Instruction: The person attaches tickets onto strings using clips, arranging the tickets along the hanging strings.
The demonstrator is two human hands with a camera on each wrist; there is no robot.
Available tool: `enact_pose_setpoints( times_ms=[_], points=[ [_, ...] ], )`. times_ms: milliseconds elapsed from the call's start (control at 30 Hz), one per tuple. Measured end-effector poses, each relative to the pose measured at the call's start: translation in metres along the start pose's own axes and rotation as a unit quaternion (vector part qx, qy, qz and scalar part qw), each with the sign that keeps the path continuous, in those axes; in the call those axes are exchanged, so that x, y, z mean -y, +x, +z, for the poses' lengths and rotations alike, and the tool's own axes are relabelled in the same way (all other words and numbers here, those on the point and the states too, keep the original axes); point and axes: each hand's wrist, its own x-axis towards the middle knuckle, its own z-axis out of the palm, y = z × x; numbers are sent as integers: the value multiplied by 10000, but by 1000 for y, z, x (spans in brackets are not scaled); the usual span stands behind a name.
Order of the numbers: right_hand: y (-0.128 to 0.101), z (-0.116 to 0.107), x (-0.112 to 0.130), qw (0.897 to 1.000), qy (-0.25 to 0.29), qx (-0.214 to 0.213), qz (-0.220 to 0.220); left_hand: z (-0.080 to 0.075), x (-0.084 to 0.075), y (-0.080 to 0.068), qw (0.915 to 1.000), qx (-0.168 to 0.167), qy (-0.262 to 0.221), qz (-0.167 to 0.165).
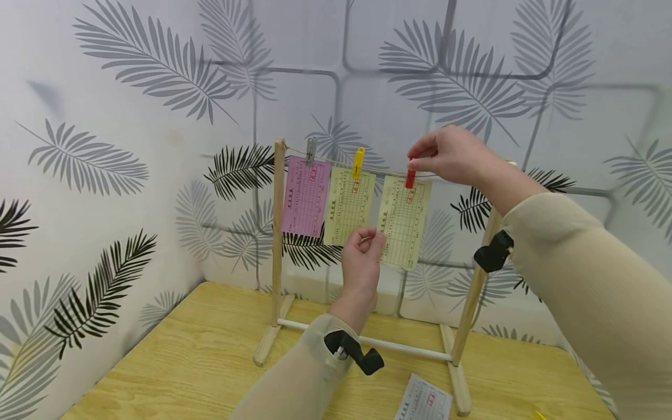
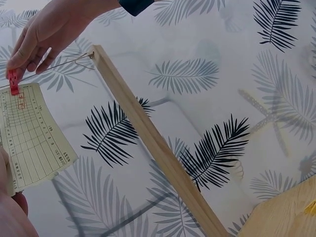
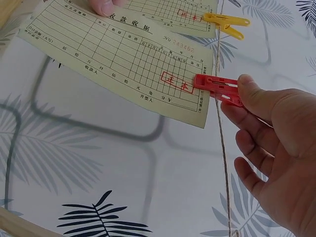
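A pale green receipt slip (image 1: 403, 224) hangs at the string, its upper edge in the red clothespin (image 3: 217, 88). My right hand (image 1: 452, 154) pinches that clothespin between thumb and forefinger; the other fingers hang loosely curled in the right wrist view. Lower down, my left hand (image 1: 362, 262) pinches the slip's left edge between thumb and fingers. To the left, a yellow clothespin (image 1: 359, 163) holds another pale green slip (image 1: 346, 204), and a grey clothespin (image 1: 311, 150) holds a pink slip (image 1: 305, 195).
The string (image 3: 223, 163) runs between two wooden posts (image 1: 277, 233) of a stand with a white lower bar (image 1: 399, 346). A white slip (image 1: 424, 401) lies on the wooden table (image 1: 173, 361) near the right foot. Something yellow (image 1: 539, 415) shows at the bottom edge. A patterned wall stands behind.
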Motion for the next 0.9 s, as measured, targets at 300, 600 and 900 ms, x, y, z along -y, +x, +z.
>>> enact_pose_setpoints(
  times_ms=[300, 600, 900],
  points=[
    [-1, 1, -1, 10000, 18, 14, 27, -2, -1, 1, 9999, 83, 97, -20],
    [-2, 6, 3, 9999, 139, -21, 88, -6, 1, 2, 9999, 65, 79, -3],
    [-1, 8, 5, 9997, 225, -96, 63, -8, -1, 2, 9999, 39, 65, 66]
  ],
)
